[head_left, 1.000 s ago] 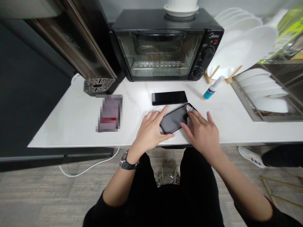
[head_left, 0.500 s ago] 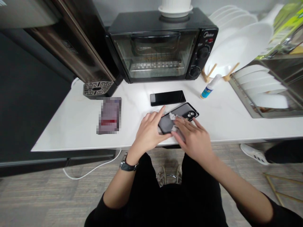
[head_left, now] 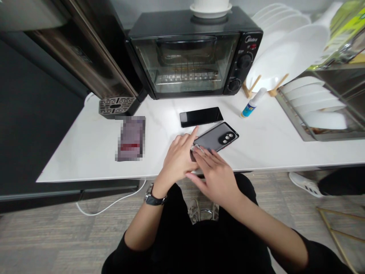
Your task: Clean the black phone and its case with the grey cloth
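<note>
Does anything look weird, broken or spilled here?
No spill or breakage shows. But the flat purplish item on the left of the counter looks oddly blocky, as if blurred in the picture. The phone case just lies slanted.

Body check, wearer's side: black top [head_left: 211, 249], plain fabric as far as visible. Left sleeve [head_left: 122, 257] and right sleeve [head_left: 306, 245] both end near the elbow, loose cut. Left hand [head_left: 179, 156] and right hand [head_left: 219, 179] bare, forearms too. Wristwatch [head_left: 156, 199] on the left wrist: dark strap, silver-toned metal case (seen edge-on, dial unreadable). Black trousers [head_left: 245, 190], same tone as the top. Off-white lace-up sneakers [head_left: 194, 210], partly hidden by the trousers.
</note>
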{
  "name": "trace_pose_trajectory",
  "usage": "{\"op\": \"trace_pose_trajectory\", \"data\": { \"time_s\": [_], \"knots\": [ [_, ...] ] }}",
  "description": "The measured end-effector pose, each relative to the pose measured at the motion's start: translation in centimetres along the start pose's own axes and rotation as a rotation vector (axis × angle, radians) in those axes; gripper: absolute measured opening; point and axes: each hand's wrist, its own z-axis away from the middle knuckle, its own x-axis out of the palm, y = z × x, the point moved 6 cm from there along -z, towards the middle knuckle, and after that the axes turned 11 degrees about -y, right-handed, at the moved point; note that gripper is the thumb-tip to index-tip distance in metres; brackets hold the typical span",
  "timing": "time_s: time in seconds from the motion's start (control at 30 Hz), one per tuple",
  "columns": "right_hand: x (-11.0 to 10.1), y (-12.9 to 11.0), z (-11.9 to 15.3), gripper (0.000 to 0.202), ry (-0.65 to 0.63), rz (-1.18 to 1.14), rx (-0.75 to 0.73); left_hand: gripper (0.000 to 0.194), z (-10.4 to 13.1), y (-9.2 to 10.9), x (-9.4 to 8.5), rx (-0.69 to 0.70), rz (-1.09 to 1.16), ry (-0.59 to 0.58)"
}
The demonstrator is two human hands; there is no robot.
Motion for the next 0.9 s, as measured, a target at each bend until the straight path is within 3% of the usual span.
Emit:
{"op": "trace_pose_trajectory", "data": {
  "time_s": [0.1, 0.2, 0.27, 0.37, 0.53, 0.63, 0.7, 0.77, 0.9],
  "knots": [
    [-0.9, 3.6, 1.6, 0.058, 0.009, 0.108, 0.066, 0.109, 0.1, 0.3, -0.1, 0.006, 0.008, 0.001],
    [-1.7, 7.6, 2.2, 0.073, 0.069, 0.209, 0.220, 0.111, 0.1, 0.5, -0.2, 0.005, 0.008, -0.010],
    [-1.7, 9.0, 1.7, 0.083, 0.094, 0.220, 0.281, 0.111, 0.1, 0.7, -0.2, 0.009, -0.001, -0.020],
    [-1.0, 8.6, -0.1, 0.092, 0.109, 0.178, 0.294, 0.109, 0.1, 0.8, -0.1, 0.018, -0.003, -0.028],
    [0.5, 4.1, -2.3, 0.094, 0.124, 0.071, 0.333, 0.100, 0.1, 0.6, -0.1, 0.048, 0.004, -0.010],
    [0.9, 0.8, -1.2, 0.094, 0.042, -0.002, 0.121, 0.097, 0.2, 0.4, 0.1, 0.049, -0.018, -0.016],
    [0.6, 0.0, 0.5, 0.090, -0.023, -0.020, -0.032, 0.099, 0.2, 0.4, 0.1, 0.031, -0.015, -0.020],
    [-0.1, 1.5, 2.0, 0.081, -0.052, 0.023, -0.069, 0.105, 0.3, 0.5, 0.0, 0.022, 0.010, -0.021],
    [-1.8, 7.6, 2.5, 0.084, 0.042, 0.183, 0.112, 0.113, 0.3, 0.6, -0.1, 0.024, 0.031, -0.016]
  ]
}}
